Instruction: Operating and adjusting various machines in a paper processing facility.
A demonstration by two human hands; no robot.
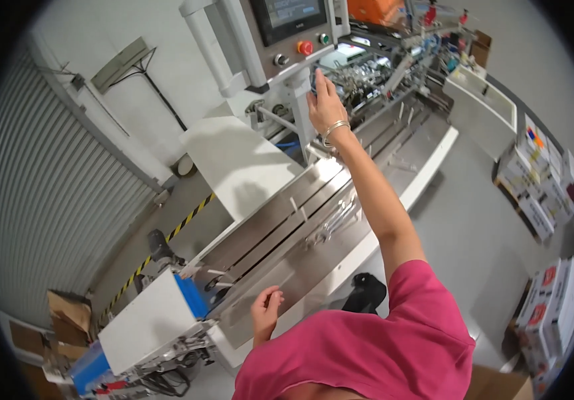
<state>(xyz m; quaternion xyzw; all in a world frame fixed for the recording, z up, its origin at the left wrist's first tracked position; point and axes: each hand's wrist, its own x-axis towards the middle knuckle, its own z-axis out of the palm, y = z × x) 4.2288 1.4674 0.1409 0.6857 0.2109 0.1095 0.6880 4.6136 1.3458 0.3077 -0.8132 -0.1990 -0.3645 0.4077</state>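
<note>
My right hand (328, 110), with a silver bangle (335, 131) at the wrist, reaches up with its fingers stretched out. The fingertips are just below the control panel (255, 47), near its red mushroom button (305, 47) and green button (324, 39); I cannot tell whether they touch anything. Nothing shows in that hand. My left hand (267, 310) hovers low over the near edge of the long metal conveyor bed (237, 263), its fingers loosely curled in and nothing seen in them. A screen (290, 13) sits above the panel's buttons.
Slotted rails and rods (330, 220) run along the bed. Machinery (374, 77) crowds its far end. A white sloping cover (240, 160) stands to the left. Stacked boxes (544, 177) line the right, and a black-yellow floor stripe (187, 220) passes before the shutter (54, 173).
</note>
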